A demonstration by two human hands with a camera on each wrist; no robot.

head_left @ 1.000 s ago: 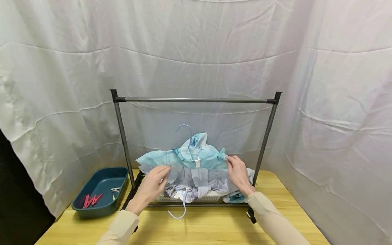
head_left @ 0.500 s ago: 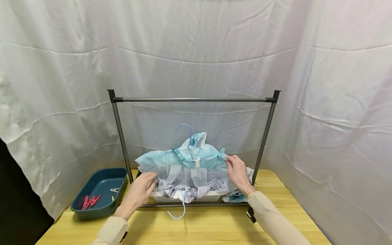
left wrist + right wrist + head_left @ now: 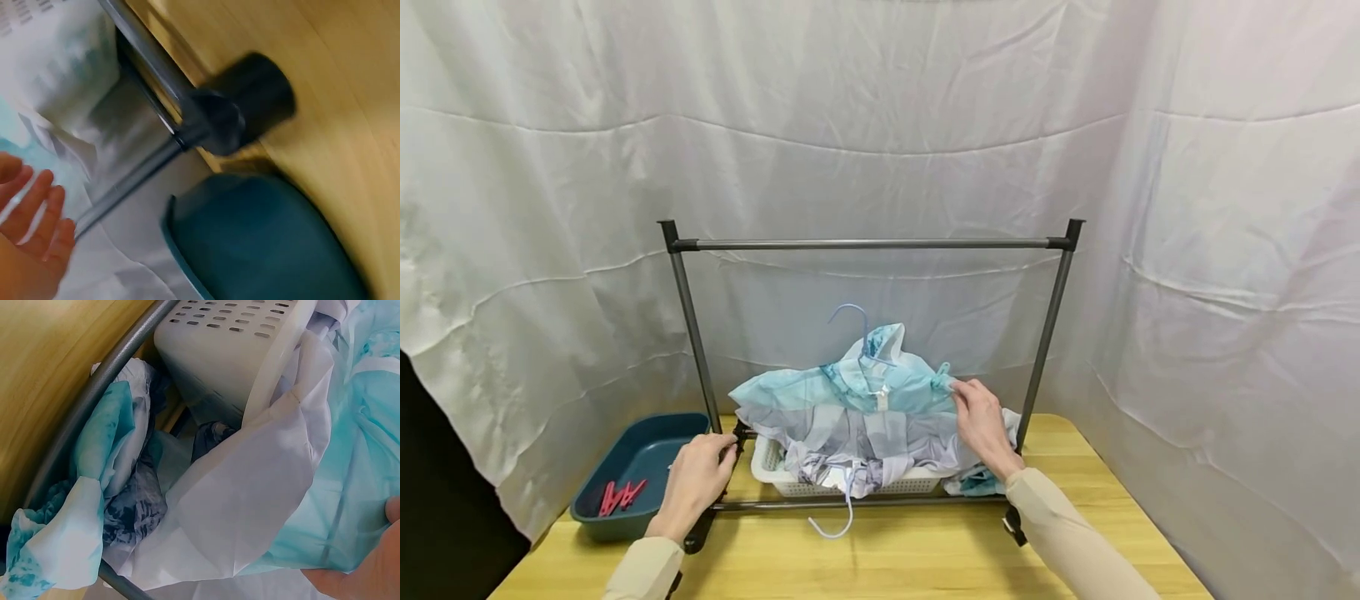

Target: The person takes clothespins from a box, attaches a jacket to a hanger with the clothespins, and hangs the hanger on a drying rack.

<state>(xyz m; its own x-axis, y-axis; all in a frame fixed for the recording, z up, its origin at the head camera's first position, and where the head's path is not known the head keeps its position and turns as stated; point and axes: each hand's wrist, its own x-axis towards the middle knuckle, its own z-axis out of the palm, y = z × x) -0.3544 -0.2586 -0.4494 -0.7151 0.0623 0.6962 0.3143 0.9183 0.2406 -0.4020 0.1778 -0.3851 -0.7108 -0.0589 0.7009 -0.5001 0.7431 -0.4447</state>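
Right hand (image 3: 987, 425) is pinching the right end of the blue top (image 3: 790, 389), which lies mid-frame over the grey top (image 3: 820, 425) and basket (image 3: 763, 460); left hand (image 3: 696, 473) looks loose and empty by the rack's (image 3: 696, 333) left side. Tbh, tugging that one end could slide it off its hanger (image 3: 866, 335), or the lower hanger (image 3: 851, 500) could snag. Blue top's long axis runs left to right, collar up-frame, hook up with its tip curling left.
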